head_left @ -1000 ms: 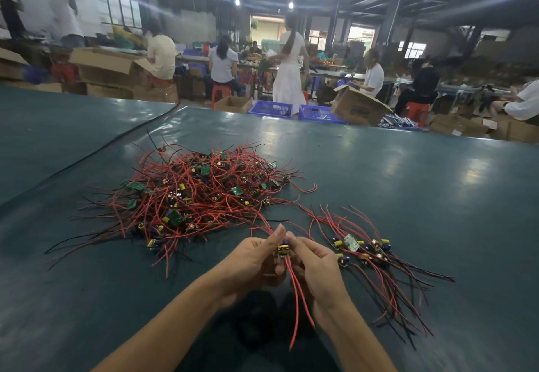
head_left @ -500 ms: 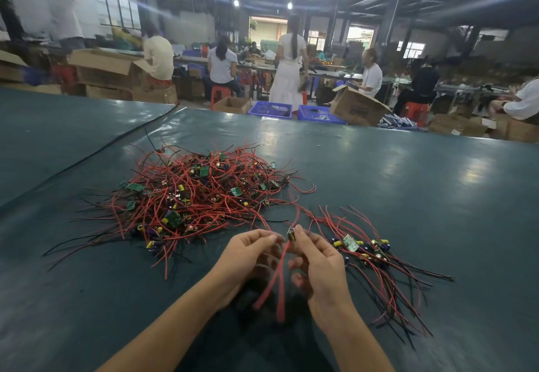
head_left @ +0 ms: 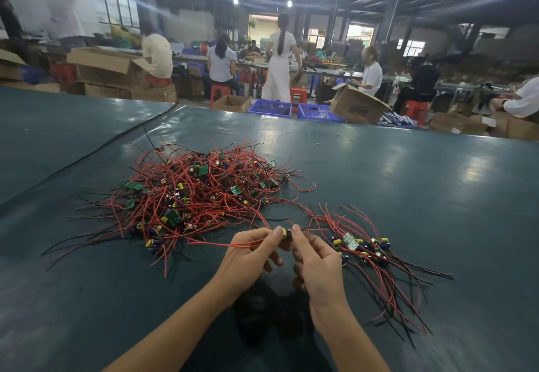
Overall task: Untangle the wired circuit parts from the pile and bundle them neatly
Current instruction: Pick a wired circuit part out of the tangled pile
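the small circuit part (head_left: 286,233) sits pinched between the fingertips of the left hand (head_left: 250,255) and right hand (head_left: 316,260), its red wires (head_left: 221,244) trailing sideways to the left, toward the tangled pile (head_left: 198,193) ahead-left. the sorted bundle (head_left: 367,252) lies just beside the right hand, wires fanning to the near right, so that hand looks the nearer one for laying the part down. around them are a dark green table (head_left: 437,185) and a workshop with cardboard boxes (head_left: 357,107).

one head-worn wide-angle camera, facing forward and down over the table (head_left: 423,196), close on left hand (head_left: 248,258) and right hand (head_left: 318,263) at lower centre, workshop (head_left: 329,30) far behind.
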A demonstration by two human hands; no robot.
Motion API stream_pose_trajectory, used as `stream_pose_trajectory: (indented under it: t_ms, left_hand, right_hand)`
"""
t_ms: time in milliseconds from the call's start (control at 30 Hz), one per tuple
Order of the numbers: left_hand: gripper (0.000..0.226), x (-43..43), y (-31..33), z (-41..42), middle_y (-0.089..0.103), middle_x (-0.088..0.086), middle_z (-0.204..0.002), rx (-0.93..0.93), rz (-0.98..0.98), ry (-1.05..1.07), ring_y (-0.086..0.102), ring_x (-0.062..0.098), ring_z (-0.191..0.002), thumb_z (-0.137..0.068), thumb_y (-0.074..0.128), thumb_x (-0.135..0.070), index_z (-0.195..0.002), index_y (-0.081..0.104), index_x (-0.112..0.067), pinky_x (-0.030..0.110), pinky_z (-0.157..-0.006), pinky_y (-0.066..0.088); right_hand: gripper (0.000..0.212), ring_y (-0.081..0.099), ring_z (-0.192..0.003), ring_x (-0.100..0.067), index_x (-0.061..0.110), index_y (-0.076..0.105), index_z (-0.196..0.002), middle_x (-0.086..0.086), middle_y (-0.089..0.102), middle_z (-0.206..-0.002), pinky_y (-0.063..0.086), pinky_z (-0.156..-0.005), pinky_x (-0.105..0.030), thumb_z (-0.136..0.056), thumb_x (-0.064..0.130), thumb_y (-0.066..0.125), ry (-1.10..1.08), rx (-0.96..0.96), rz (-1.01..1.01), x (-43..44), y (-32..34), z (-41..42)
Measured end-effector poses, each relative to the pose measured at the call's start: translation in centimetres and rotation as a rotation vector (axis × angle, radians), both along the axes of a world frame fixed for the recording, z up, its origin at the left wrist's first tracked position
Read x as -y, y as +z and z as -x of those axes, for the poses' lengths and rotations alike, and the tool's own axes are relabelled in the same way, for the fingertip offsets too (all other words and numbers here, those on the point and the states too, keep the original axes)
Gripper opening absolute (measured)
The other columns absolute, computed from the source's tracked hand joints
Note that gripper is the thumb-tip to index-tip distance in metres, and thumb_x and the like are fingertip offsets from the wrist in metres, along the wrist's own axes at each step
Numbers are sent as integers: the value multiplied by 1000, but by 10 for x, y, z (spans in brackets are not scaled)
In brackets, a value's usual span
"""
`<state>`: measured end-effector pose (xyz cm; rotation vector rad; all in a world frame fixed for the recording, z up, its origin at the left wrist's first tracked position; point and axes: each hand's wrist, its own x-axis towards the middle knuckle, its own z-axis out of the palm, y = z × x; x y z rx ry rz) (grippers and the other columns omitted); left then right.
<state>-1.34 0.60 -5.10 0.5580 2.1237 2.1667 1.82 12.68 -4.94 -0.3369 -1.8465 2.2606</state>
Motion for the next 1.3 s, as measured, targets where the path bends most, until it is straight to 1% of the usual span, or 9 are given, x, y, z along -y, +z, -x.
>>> stream_pose_trajectory:
  t_ms: [100,267,400,600,700,833,933,1167,1300]
  left_hand:
    - [35,0,0,0,73,2,-82,39,-3,-20,66,13,-65,-83,55,-49,-83,75,-20,21,-56,49]
    - [47,0,1,-2,69,4,-69,39,16,-16,64,12,-62,-77,60,-56,-74,71,-10,19,-57,48]
    - [43,-3,0,-1,68,2,-62,26,-14,-2,63,11,-58,-79,63,-49,-63,71,-10,18,-56,47]
    - [41,-3,-2,-1,69,3,-61,19,-15,4,65,12,-58,-86,62,-48,-60,73,-19,19,-59,49]
    - [44,-2,0,0,69,7,-61,33,-50,24,62,14,-56,-86,64,-47,-58,72,-14,21,-57,48]
    - [43,-2,3,-2,67,8,-60,28,-49,-15,60,15,-55,-78,63,-52,-56,70,-16,21,-56,46]
    - [44,-3,4,-5,68,7,-60,10,-15,-57,59,14,-56,-78,61,-55,-56,70,-17,22,-57,46]
    - [42,-1,7,-6,66,6,-65,51,-35,-112,59,15,-56,-86,59,-54,-64,69,-20,23,-55,46]
    - [41,0,3,-4,64,4,-62,77,-36,-148,59,15,-57,-87,61,-48,-75,73,-11,23,-57,46]
  right_hand:
    - [22,70,-92,-36,20,78,-75,-12,75,-85,54,-92,-52,-86,37,70,-11,5,10,1,2,0]
    - [21,54,-54,-15,22,79,-70,5,64,-57,47,-54,-29,-86,31,70,-21,3,-10,5,4,-1]
    - [25,66,-67,-22,21,79,-67,-6,73,-68,55,-72,-40,-89,23,69,-45,-6,6,6,3,-1]
    - [25,70,-75,-21,24,80,-74,-4,74,-72,57,-71,-36,-93,23,64,-58,31,70,0,3,6]
    - [28,36,-40,-4,20,80,-73,10,41,-48,34,-39,-17,-95,21,63,-161,37,172,-14,6,10]
    - [20,20,-35,-2,14,75,-83,10,36,-50,17,-33,-16,-96,16,60,-292,-13,285,-39,9,15]
    - [19,22,-32,-2,10,72,-86,12,51,-51,19,-31,-16,-98,16,58,-328,-35,353,-43,9,14]
    - [27,28,-37,-3,18,79,-78,11,36,-47,26,-36,-17,-89,39,66,-151,-29,156,-23,6,6]
    - [36,58,-51,-15,20,78,-66,-11,63,-54,51,-51,-26,-80,48,62,40,-124,-71,4,5,-2]
